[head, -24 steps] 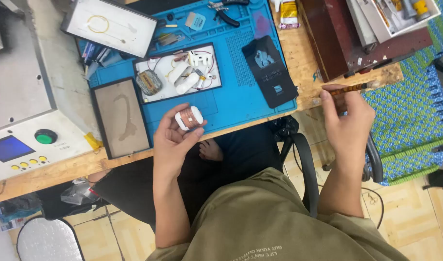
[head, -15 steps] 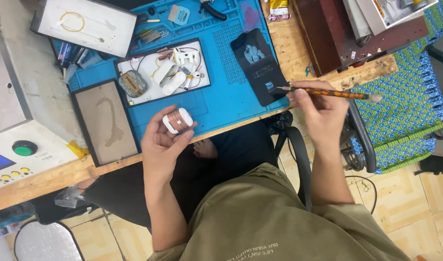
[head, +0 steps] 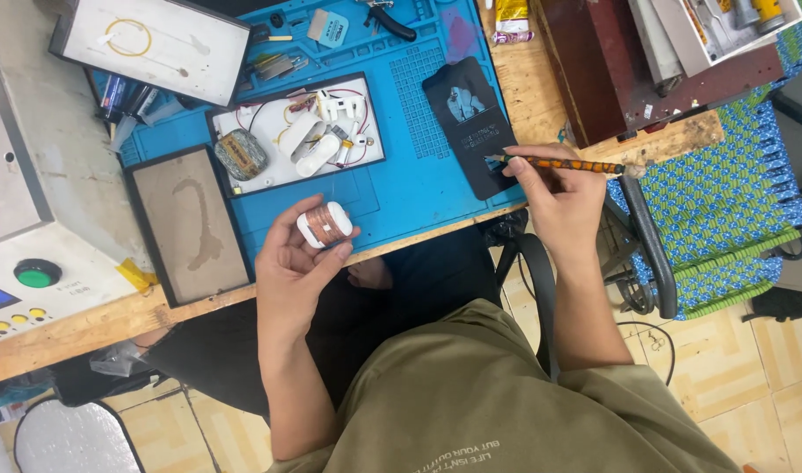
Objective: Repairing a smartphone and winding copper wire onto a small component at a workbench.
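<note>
Left hand (head: 296, 263) grips a small white rounded case with copper-coloured band (head: 325, 224) above the desk's front edge. Right hand (head: 554, 188) pinches a thin orange-brown stick tool (head: 563, 164), lying crosswise, tip towards the case, well apart.

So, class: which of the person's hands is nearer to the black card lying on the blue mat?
Right. The right hand with its brush overlaps the black card; the left hand is well to its left.

R hand (head: 559, 197) swung brush (head: 559, 163) onto dark card (head: 471, 123).
</note>
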